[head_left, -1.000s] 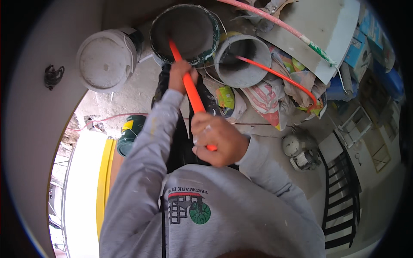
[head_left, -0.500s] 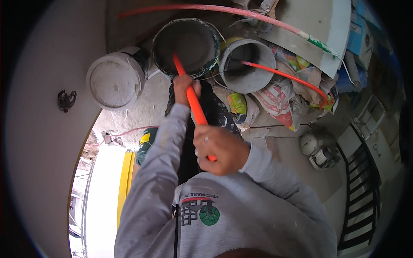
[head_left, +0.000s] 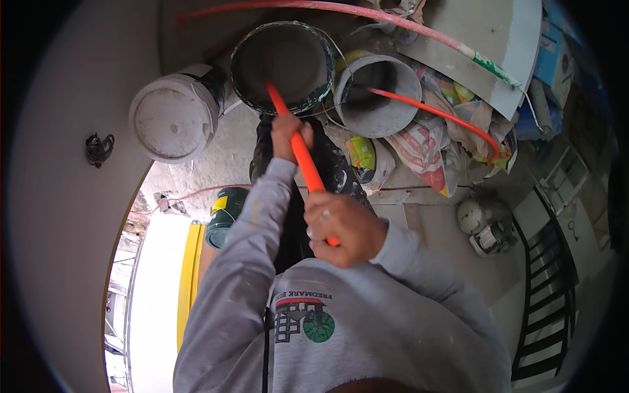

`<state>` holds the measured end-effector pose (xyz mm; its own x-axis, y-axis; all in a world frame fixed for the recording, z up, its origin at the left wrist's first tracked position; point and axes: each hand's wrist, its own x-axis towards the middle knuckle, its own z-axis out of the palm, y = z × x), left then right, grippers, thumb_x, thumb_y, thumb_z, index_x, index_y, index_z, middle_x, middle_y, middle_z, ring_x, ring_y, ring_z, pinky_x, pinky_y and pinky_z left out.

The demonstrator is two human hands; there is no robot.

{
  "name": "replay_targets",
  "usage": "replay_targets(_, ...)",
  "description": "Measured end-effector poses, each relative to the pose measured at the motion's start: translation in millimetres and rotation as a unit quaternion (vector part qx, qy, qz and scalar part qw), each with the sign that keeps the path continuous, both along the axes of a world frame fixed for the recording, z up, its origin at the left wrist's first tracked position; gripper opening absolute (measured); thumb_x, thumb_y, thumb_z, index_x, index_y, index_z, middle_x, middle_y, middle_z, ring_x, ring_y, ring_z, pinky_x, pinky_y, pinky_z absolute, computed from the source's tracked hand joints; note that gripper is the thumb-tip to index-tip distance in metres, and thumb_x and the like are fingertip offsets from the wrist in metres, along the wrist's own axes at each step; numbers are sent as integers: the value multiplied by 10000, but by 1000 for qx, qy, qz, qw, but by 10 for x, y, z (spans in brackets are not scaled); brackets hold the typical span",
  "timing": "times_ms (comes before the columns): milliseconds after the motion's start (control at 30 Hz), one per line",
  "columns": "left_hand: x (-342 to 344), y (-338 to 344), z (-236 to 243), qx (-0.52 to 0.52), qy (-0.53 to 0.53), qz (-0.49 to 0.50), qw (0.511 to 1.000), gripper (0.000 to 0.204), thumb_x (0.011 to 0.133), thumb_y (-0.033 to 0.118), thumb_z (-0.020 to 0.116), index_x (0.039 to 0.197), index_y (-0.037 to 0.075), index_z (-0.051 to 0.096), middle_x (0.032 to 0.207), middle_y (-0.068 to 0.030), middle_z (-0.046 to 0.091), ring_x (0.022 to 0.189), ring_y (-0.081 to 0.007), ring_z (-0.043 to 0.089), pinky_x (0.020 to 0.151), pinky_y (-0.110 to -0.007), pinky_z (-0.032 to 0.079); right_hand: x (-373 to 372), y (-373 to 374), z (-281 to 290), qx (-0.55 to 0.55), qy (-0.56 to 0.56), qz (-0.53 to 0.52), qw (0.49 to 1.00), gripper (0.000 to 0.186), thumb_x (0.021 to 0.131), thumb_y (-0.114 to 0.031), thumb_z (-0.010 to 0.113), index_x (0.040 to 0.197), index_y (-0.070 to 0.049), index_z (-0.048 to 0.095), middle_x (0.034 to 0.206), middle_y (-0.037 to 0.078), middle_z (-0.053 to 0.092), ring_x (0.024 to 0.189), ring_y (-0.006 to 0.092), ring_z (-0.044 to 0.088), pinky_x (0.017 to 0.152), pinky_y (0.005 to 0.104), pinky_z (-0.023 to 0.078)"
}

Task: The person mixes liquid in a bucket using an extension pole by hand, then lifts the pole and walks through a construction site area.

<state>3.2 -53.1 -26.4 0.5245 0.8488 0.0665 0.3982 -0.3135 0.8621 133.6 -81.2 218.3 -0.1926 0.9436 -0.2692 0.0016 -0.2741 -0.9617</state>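
Head view: orange handle [head_left: 309, 169] leads into dark bucket [head_left: 320, 99]

Position. The orange handle lies at the centre of the frame. Its long axis slopes from the upper left down to the lower right. The upper end enters the dark bucket, top centre, and is lost to sight inside; any fitting on that end cannot be seen. The butt stands just clear of the right hand [head_left: 347, 226].

Governing relation. The dark bucket lies up the frame from the fingers [head_left: 319, 213], in line with the handle axis. The left hand [head_left: 291, 136] is the nearer to it, gripping just below the rim. The right hand is lower in the frame, near the butt, with a bare length of handle between the two.

Fingers. Right: clenched around the handle. Left: wrapped around the handle, fingertips largely hidden.

Surroundings. Right of the dark bucket and close beside it is a grey bucket [head_left: 401, 108], with a red rod [head_left: 432, 110] curving out toward the right of the frame. Left of the dark bucket is a white lidded bucket [head_left: 171, 124]. A pink pole [head_left: 426, 30] spans the top of the frame. A printed bag [head_left: 426, 154] lies below the red rod. A green tin [head_left: 226, 219] is left of centre, beside the left sleeve [head_left: 259, 216].
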Motion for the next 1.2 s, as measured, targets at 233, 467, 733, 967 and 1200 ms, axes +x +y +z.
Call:
replay_targets(233,857,409,81,-73,-63,-53,994,131,613,115,646,617,52,530,644,-121,544,661,-341,546,666,-426,432,512,360,113,50,-80,13,995,123,603,-72,611,539,-31,514,626,99,527,697,292,537,600,374,438)
replay_targets(467,-14,152,-25,-33,43,-5,999,131,600,91,640,585,58,513,634,-102,536,665,-321,563,652,-421,451,31,80,-39,15,-9,39,999,117,595,-59,612,546,-22,513,616,95,527,692,285,547,617,367,451)
replay_targets(733,673,459,168,-90,-43,-106,989,121,641,150,641,648,58,562,680,-119,571,725,-333,565,735,-439,445,285,310,73,68,-67,-19,995,176,567,-28,606,548,-19,431,598,102,453,645,302,497,567,374,413)
replay_targets(967,-156,107,3,-48,35,-33,998,114,617,104,621,600,59,518,642,-93,541,697,-310,569,710,-414,460,-178,54,-29,16,-11,61,998,107,585,-50,617,555,-24,517,604,86,495,671,276,534,580,375,435)
replay_targets(1200,451,319,111,-75,-62,-59,993,101,644,143,611,636,57,559,674,-108,565,719,-314,572,705,-425,462,41,251,42,59,-64,8,996,188,574,-35,624,566,-23,436,590,106,417,629,318,478,554,390,398)
